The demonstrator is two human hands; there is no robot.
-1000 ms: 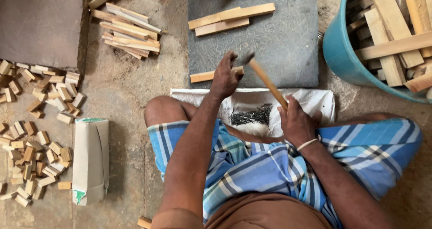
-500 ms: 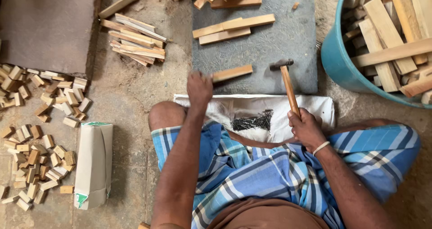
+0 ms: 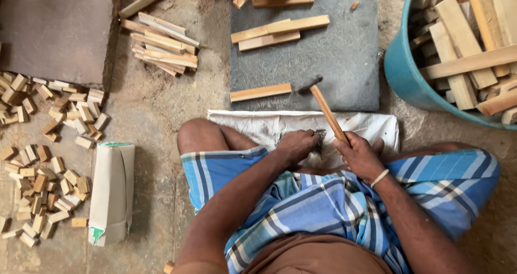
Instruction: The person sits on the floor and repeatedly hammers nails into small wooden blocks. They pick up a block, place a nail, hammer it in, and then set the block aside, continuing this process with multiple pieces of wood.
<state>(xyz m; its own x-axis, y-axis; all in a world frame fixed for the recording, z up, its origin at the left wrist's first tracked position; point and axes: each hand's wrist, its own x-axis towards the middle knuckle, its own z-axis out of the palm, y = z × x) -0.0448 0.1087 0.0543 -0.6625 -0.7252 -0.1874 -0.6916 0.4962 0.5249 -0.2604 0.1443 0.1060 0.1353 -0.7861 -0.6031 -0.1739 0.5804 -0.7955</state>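
This is a rough floor-level woodworking workshop. The dusty concrete floor (image 3: 156, 107) carries heaps of small cut wood blocks (image 3: 43, 188), a loose stack of wooden slats (image 3: 161, 42) and a grey stone slab (image 3: 334, 53) used as a work surface, with more slats lying on it. A blue tub (image 3: 414, 74) stands packed with wood offcuts. A wooden-handled hammer (image 3: 326, 109), a white sack (image 3: 371, 126) spread on the floor and a pale carton (image 3: 110, 193) complete the setting.
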